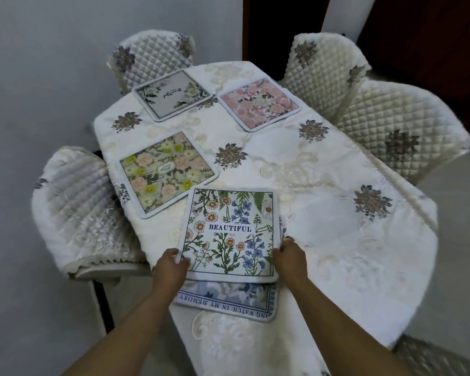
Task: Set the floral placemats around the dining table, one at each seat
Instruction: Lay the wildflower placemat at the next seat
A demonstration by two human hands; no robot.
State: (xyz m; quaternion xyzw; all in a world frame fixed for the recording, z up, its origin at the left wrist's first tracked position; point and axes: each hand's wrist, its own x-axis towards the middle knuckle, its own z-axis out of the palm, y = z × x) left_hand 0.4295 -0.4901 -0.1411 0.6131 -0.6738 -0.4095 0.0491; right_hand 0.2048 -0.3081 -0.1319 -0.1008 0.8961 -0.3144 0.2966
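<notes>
**Daisy Placemat Gripped at Both Near Corners**

Left of the hands stood a quilted chair (73, 210). The left hand (171, 263) pinched the near left corner of the "BEAUTIFUL" daisy placemat (228, 234), thumb on top. Beneath it lay a blue-bordered placemat (228, 301) on the table (337, 240). Beyond the left hand sat a green-and-peach placemat (164, 173), farther off a grey one (173, 95). The right hand (289, 252) clasped the near right edge, fingers curled. Beyond it lay a pink placemat (259, 104), with two quilted chairs (391, 131) to the right.
</notes>
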